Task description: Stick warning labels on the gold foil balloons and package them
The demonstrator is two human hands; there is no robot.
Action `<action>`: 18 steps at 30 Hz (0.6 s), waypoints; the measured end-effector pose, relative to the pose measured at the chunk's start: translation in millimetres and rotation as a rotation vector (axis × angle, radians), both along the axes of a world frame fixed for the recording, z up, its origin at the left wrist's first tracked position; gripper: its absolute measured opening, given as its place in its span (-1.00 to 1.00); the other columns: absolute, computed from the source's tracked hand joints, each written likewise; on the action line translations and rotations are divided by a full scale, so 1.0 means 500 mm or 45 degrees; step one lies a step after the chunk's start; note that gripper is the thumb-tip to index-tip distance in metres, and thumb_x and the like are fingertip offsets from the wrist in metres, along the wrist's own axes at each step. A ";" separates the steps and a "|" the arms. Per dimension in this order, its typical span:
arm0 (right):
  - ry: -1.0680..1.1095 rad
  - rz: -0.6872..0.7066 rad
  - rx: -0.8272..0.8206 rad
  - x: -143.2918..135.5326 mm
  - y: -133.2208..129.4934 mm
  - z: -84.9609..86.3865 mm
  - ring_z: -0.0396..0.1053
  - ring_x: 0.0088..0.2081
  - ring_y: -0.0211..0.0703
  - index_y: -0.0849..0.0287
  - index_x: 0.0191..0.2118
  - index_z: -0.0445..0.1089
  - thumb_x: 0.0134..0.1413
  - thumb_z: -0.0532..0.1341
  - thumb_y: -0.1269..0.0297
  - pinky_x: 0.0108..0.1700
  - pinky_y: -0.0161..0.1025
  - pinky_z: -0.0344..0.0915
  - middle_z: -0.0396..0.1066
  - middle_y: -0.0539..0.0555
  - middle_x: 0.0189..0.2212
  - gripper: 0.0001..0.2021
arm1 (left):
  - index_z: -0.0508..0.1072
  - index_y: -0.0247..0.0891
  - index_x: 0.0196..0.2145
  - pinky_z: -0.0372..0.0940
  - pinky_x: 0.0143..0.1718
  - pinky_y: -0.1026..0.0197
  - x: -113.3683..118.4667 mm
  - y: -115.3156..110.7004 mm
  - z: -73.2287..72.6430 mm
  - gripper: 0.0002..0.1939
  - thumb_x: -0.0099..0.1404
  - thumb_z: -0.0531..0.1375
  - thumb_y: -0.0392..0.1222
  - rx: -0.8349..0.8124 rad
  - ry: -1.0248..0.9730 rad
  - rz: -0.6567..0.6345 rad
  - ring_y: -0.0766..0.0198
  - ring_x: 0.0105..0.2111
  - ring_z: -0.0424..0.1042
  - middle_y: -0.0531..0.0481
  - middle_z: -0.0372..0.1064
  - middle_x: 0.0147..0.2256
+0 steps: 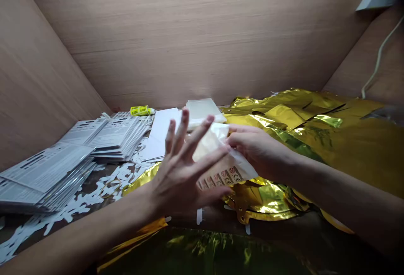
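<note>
A translucent plastic bag [221, 163] with a row of small printed marks near its lower edge is at the centre. My right hand [259, 146] pinches its upper right corner between thumb and fingers. In front of the bag's left part, my left hand [189, 165] has its fingers spread; one fingertip is near or against the bag close to my right hand. Crumpled gold foil [268, 201] lies below and behind the bag. Just beyond my hands is a stack of pale translucent bags [205, 110].
Stacks of printed packets [47, 165] stand at the left, beside white sheets [162, 129] and a yellow labelled tube [142, 110]. White paper strips [72, 207] litter the table. Gold foil [353, 148] covers the right. Wooden panels [202, 35] enclose the back and sides.
</note>
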State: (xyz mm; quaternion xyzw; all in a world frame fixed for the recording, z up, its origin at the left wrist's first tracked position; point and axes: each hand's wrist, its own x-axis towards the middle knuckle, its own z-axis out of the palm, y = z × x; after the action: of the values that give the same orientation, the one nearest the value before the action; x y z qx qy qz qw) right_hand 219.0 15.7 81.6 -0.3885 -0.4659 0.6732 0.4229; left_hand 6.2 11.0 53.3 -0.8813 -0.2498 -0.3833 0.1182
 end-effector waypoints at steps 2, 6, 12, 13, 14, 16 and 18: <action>-0.042 0.113 -0.073 -0.007 -0.013 0.006 0.30 -0.54 -0.23 0.13 -0.26 0.41 -0.03 0.33 0.36 -0.51 -0.27 0.28 0.40 -0.01 -0.49 -0.84 | 0.44 0.12 0.15 -0.23 0.34 -0.58 0.008 -0.012 -0.006 -0.35 0.13 0.44 0.20 0.037 0.070 -0.023 -0.37 0.48 -0.30 -0.08 0.04 0.43; -0.056 0.206 -0.074 -0.014 -0.027 -0.004 0.23 -0.56 -0.32 0.19 -0.34 0.44 0.01 0.39 0.26 -0.53 -0.33 0.18 0.37 -0.03 -0.53 -0.84 | 0.44 0.02 0.12 0.13 0.30 -0.33 0.012 -0.010 -0.019 -0.48 0.23 0.42 0.01 0.113 0.032 -0.107 -0.18 0.39 0.09 -0.16 0.24 0.31; -0.155 0.175 0.112 0.002 -0.009 -0.014 0.21 -0.53 -0.34 0.20 -0.38 0.41 0.20 0.27 0.23 -0.49 -0.35 0.16 0.32 -0.05 -0.52 -0.82 | 0.48 -0.13 0.01 0.39 0.08 -0.01 0.010 -0.005 -0.009 -0.66 0.29 0.38 -0.24 -0.035 -0.076 -0.115 0.09 0.06 0.46 -0.16 0.46 0.11; -0.228 0.161 0.201 0.008 -0.007 -0.008 0.29 -0.48 -0.31 0.19 -0.27 0.45 0.21 0.29 0.16 -0.44 -0.32 0.23 0.40 -0.01 -0.43 -0.82 | 0.48 -0.14 -0.01 0.38 0.06 -0.01 0.010 -0.005 -0.007 -0.69 0.30 0.36 -0.26 -0.054 -0.097 -0.094 0.10 0.03 0.48 -0.14 0.49 0.07; -0.329 0.148 0.326 0.013 -0.007 -0.002 0.38 -0.40 -0.25 0.17 -0.15 0.47 0.19 0.33 0.11 -0.38 -0.28 0.30 0.48 0.05 -0.32 -0.76 | 0.49 -0.15 -0.05 0.39 0.03 0.01 0.009 -0.005 -0.004 -0.73 0.31 0.36 -0.27 -0.067 -0.116 -0.078 0.11 -0.01 0.49 -0.12 0.52 0.00; -0.585 0.130 0.707 0.022 -0.010 0.011 0.47 -0.22 -0.13 0.14 -0.02 0.46 0.07 0.44 0.12 -0.25 -0.21 0.39 0.52 0.12 -0.13 -0.61 | 0.48 -0.18 -0.13 0.38 -0.05 0.04 0.008 -0.004 0.000 -0.81 0.31 0.35 -0.28 -0.100 -0.126 -0.056 0.14 -0.12 0.52 -0.06 0.57 -0.14; -0.795 0.093 1.159 0.025 -0.018 0.018 0.49 -0.18 -0.11 0.15 -0.09 0.49 0.03 0.47 0.20 -0.19 -0.20 0.41 0.56 0.10 -0.16 -0.67 | 0.48 -0.20 -0.20 0.36 -0.11 0.06 0.008 -0.003 0.002 -0.86 0.30 0.34 -0.30 -0.159 -0.108 -0.041 0.16 -0.20 0.52 -0.01 0.58 -0.23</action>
State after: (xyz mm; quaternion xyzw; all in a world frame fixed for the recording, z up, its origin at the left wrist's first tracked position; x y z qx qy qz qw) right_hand 231.6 6.7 90.6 -0.3311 -0.8264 0.2707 0.3663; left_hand 10.1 9.3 54.4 -0.8738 -0.2638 -0.4059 0.0460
